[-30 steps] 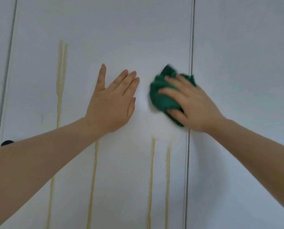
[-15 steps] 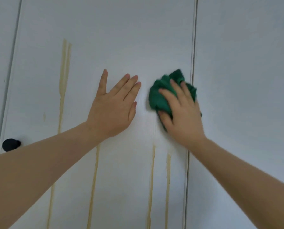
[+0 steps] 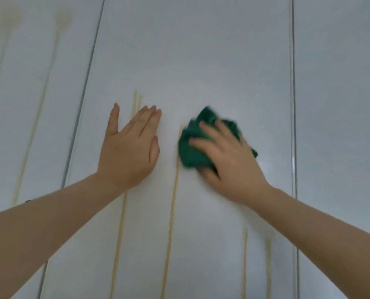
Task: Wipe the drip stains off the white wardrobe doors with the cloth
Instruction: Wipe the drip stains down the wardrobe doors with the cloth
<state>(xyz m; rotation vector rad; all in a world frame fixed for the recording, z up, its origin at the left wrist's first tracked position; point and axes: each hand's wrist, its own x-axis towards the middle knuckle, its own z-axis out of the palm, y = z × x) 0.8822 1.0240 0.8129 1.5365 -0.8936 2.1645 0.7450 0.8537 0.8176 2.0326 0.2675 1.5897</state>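
Observation:
My right hand (image 3: pixel 231 162) grips a crumpled green cloth (image 3: pixel 190 152) and presses it on the middle white wardrobe door (image 3: pixel 201 61). The cloth's left edge lies on the top of a long yellowish drip stain (image 3: pixel 173 203). My left hand (image 3: pixel 130 147) rests flat on the same door, fingers straight, over another drip stain (image 3: pixel 120 236) whose twin-tipped top shows above the fingers. Two shorter drip stains (image 3: pixel 245 255) run down below my right forearm. The cloth and right fingers are motion-blurred.
The left door (image 3: pixel 18 104) carries several long faint drips (image 3: pixel 30 134). The right door (image 3: pixel 341 104) looks unmarked. Dark vertical gaps (image 3: pixel 293 126) separate the doors. A black knob (image 3: pixel 28 201) peeks out just above my left forearm.
Both hands have shifted left across the middle door, away from the right gap. The cloth now sits on the top of the streak that my left hand covered before. The view has widened leftward.

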